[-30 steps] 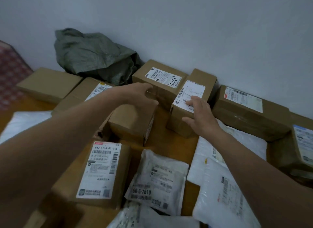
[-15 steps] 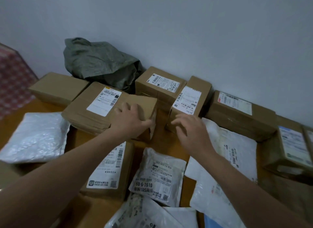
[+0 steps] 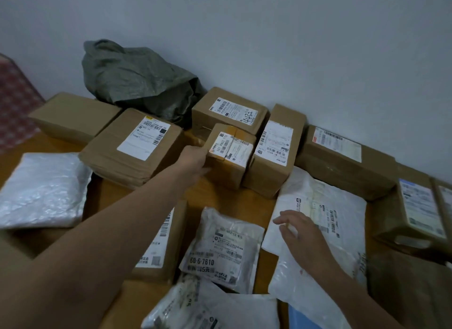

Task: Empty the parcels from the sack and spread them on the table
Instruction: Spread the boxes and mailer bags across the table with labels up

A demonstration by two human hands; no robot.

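Your left hand [image 3: 194,161] clasps the left end of the small box [image 3: 232,155] at 12 o'clock on the table [image 3: 220,196], its fingertips hidden behind the cardboard. Your right hand [image 3: 302,238] hovers at 4 o'clock over a white mailer [image 3: 318,201], fingers loosely spread and holding nothing. The grey-green sack [image 3: 137,81] slumps against the wall [image 3: 293,47] at 11 o'clock, just behind a labelled box [image 3: 137,142]. A grey pouch [image 3: 225,250] lies at 6 o'clock.
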